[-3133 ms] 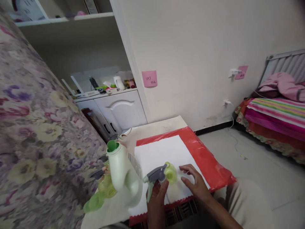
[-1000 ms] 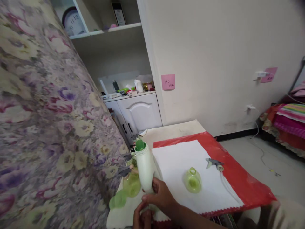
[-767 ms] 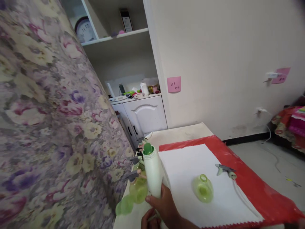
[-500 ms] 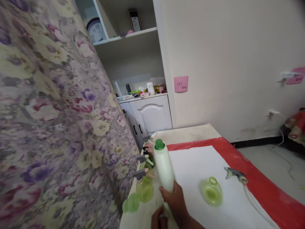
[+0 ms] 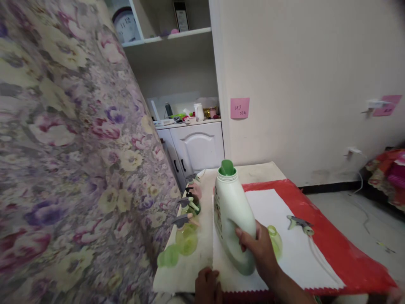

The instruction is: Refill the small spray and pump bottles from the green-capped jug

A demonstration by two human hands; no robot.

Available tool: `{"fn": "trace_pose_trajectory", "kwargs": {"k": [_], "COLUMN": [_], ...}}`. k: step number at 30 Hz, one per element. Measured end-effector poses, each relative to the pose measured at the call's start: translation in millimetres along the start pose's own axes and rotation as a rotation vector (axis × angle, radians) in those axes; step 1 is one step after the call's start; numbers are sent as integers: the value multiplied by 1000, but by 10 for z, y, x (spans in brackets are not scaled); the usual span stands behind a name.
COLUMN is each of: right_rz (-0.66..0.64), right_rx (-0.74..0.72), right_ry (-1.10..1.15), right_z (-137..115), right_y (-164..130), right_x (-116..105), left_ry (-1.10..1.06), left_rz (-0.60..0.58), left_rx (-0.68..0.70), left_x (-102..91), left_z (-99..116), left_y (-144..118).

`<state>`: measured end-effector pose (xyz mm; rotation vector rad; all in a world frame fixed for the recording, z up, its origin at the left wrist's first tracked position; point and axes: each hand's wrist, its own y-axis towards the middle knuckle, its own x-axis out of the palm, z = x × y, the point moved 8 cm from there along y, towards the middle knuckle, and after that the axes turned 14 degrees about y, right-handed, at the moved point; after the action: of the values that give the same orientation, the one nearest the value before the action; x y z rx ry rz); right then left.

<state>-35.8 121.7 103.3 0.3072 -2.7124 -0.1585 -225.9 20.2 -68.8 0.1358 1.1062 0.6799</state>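
The big white bottle (image 5: 232, 219) with the green spout (image 5: 227, 167) is up off the desk (image 5: 253, 171), held at a tilt over the near left part of the white cloth (image 5: 294, 257). The right hand (image 5: 257, 249) is wrapped around its lower side, with the fingers (image 5: 242, 232) pressed on the front. The left hand (image 5: 207, 287) is low at the near edge of the desk, just under the bottle. Only its knuckles show, so I cannot tell if it is curled shut or loose, and it does not seem to hold anything.

Right behind the right hand sits a small clear green bottle (image 5: 276, 241) with its top off and its round mouth showing. Its gray spray head (image 5: 299, 223) lies well apart on the cloth, near the red plastic sheet (image 5: 348, 257), with a thin tube trailing from it.

To the left of the big bottle, next to the flowery curtain (image 5: 63, 147), stand more little spray bottles (image 5: 186, 236) in a row.

It looks like the step in hand is bringing the big bottle over to the open green one, maybe to pour into it. For that, the spout would have to line up just above the small mouth, and the tip would have to be slow, since the mouth is narrow and the small bottle is light and could slide. The left hand could steady it.
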Motion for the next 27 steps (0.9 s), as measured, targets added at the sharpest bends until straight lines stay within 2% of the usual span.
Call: {"fn": "trace_pose_trajectory", "kwargs": {"k": [6,11,16,22,24,25,27], "right_rz": [-38,-65,-65,-54,-30,-20,-7], "right_rx": [49,125,171,253,260,265,275], "right_ry": [-13,-97,-248,-282,-297,-300,-292], "right_z": [-410,-652,-856,-901,-890,-879,-852], "right_y": [-279,-503,-668,-811,-851,-869,-903], "right_x": [-580,-1123,-1657,-2193,-2309,-2349,-2398], "left_ry": [131,161,216,284,277,254,129], "left_rz": [-117,-55,-35,-2,34,45,-4], "left_rx": [98,138,168,190,186,186,252], "left_x": [23,-36,-26,-38,-49,-39,61], "left_z": [-10,5,157,238,382,522,988], "left_y": [-25,-24,-19,-28,-20,0,87]}}
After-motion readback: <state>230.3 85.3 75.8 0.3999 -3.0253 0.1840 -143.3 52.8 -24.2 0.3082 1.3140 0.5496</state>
